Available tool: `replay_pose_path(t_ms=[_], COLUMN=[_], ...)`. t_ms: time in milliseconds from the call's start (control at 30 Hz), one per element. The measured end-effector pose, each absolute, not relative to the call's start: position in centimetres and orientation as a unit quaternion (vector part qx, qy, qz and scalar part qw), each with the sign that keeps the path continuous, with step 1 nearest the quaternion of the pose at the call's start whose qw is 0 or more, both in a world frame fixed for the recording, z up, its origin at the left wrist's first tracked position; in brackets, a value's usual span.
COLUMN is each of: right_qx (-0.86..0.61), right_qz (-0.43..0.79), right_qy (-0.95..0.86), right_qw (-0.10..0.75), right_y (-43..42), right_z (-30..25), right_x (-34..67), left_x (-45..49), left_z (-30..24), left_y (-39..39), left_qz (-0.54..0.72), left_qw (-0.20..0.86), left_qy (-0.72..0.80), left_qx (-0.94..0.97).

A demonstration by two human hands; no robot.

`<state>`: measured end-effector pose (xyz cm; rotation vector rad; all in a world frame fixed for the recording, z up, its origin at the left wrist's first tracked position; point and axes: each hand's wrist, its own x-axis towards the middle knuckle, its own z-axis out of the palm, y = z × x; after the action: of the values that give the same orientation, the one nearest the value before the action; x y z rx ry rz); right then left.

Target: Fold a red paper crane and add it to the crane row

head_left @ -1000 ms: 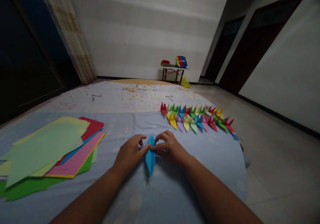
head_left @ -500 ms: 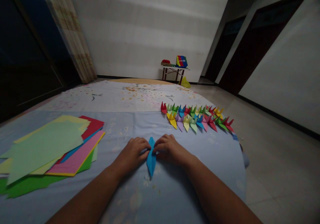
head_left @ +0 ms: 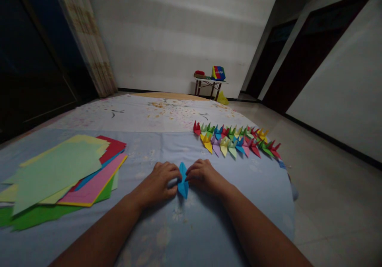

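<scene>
A narrow piece of blue folded origami paper (head_left: 183, 187) stands between my two hands, a pointed tip at its far end. My left hand (head_left: 163, 179) pinches its left edge with thumb and fingers. On the other side, the curled fingers of my right hand (head_left: 205, 176) hold the right edge near the middle; the right thumb is mostly hidden. Beyond my right hand, folded paper cranes (head_left: 223, 147) in many colours are lined up in rows. To the left of my left hand lies a loose stack of coloured paper sheets (head_left: 59, 171), pale green on top.
The round table wears a light blue cloth (head_left: 143, 235) and, farther back, a white floral cloth (head_left: 170, 115). Against the wall, a small table (head_left: 210, 82) carries a multicoloured box (head_left: 218, 73), with a yellow bag (head_left: 222, 98) beside its legs.
The blue paper looks shorter now: its long near point no longer reaches toward me. My right fingers have shifted slightly outward, and the camera view has moved a little.
</scene>
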<state>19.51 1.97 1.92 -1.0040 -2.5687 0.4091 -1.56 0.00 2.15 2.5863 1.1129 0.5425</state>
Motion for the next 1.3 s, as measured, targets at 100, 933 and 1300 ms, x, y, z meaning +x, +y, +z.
replay_pose_path(t_ms=[100, 933, 1300], right_qx=[-0.352, -0.419, -0.475], right_qz=[0.145, 0.173, 0.172], right_qy=[-0.908, -0.871, -0.845], right_qw=[0.176, 0.189, 0.174], right_y=[1.9, 2.3, 2.3], right_z=[1.9, 0.1, 0.2], right_x=[19.6, 19.2, 18.2], left_x=[-1.6, -0.8, -0.1], left_z=[2.1, 0.9, 0.4], left_y=[0.1, 0.3, 0.6], left_qz=[0.188, 0.216, 0.225], left_qw=[0.143, 0.179, 0.191], left_qy=[0.388, 0.462, 0.522], left_qx=[0.891, 0.841, 0.800])
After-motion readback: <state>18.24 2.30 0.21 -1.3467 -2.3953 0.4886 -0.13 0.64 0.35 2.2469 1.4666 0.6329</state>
